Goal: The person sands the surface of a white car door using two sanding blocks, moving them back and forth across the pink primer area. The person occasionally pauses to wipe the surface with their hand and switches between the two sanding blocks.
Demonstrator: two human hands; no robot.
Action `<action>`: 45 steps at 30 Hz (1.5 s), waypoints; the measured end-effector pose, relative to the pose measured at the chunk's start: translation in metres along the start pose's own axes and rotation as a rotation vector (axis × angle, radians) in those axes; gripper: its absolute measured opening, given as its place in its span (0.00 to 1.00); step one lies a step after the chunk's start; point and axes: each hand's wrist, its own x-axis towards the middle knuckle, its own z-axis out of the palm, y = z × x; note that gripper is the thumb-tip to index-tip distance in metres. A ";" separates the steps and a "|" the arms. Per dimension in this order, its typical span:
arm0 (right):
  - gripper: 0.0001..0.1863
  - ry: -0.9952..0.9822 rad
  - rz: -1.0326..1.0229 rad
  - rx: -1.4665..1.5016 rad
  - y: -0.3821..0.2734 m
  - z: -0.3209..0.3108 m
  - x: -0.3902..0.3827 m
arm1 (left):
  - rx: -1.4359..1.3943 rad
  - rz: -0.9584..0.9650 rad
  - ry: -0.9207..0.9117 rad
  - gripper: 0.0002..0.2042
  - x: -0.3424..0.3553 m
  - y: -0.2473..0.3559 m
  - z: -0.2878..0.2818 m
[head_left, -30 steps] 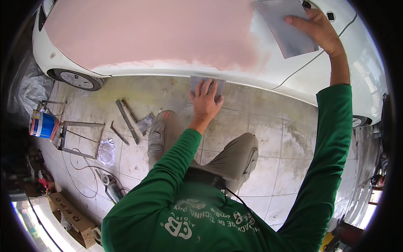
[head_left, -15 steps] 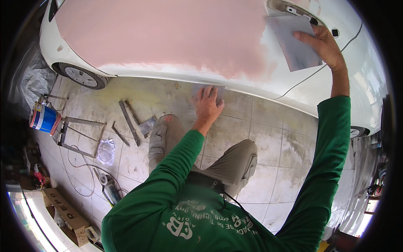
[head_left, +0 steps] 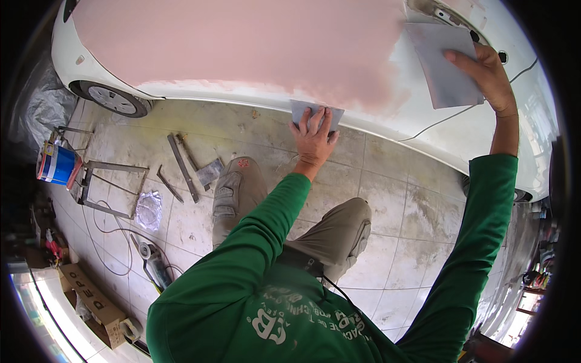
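A white car's side panel fills the far side, with a broad pink filler-like coating over its middle. My right hand is closed on a thin grey rectangular sheet, thumb across its front, fingers behind it. That sheet is raised over the panel beside the door handle recess; whether it touches is unclear. My left hand grips a smaller grey sheet, fingers over its face, at the car's lower edge. What lies behind that sheet is hidden.
On the tiled floor to the left lie metal bars, a small grey block, a metal frame, a blue tin, crumpled clear plastic and an angle grinder with its cord. A cardboard box stands lower left.
My left hand and its sheet have moved up and right, onto the car's lower edge. My right hand and sheet sit further right in the picture, with the view itself shifted slightly.
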 end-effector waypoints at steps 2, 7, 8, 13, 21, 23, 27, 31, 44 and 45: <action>0.18 -0.011 -0.004 0.026 0.000 0.002 0.001 | 0.025 0.033 -0.044 0.34 -0.012 -0.006 0.003; 0.17 0.016 -0.009 -0.032 0.009 0.000 0.001 | -0.140 -0.164 -0.213 0.34 -0.033 -0.023 -0.017; 0.16 -0.039 0.018 -0.041 0.014 -0.006 0.003 | -0.211 -0.185 -0.163 0.34 -0.033 -0.023 -0.024; 0.15 -0.066 -0.005 0.008 0.015 -0.009 0.003 | -0.456 -0.326 0.098 0.32 0.019 -0.024 -0.034; 0.18 -0.009 0.017 0.035 0.008 0.000 0.004 | -0.380 -0.447 0.142 0.35 0.015 0.056 0.013; 0.18 0.006 0.017 0.013 0.006 0.001 0.000 | -0.409 -0.459 0.135 0.37 0.009 0.073 0.022; 0.18 -0.019 0.035 0.004 0.014 -0.006 0.002 | -0.431 -0.417 -0.087 0.37 -0.018 0.103 0.031; 0.15 -0.009 0.020 0.003 0.006 -0.001 0.005 | -0.418 -0.350 -0.335 0.35 -0.041 0.099 0.026; 0.17 0.033 -0.012 -0.013 0.004 0.000 0.001 | 0.032 0.182 -0.035 0.34 0.018 -0.026 -0.010; 0.17 0.030 -0.008 -0.010 0.004 0.001 -0.001 | 0.028 0.205 -0.008 0.33 0.016 -0.031 -0.004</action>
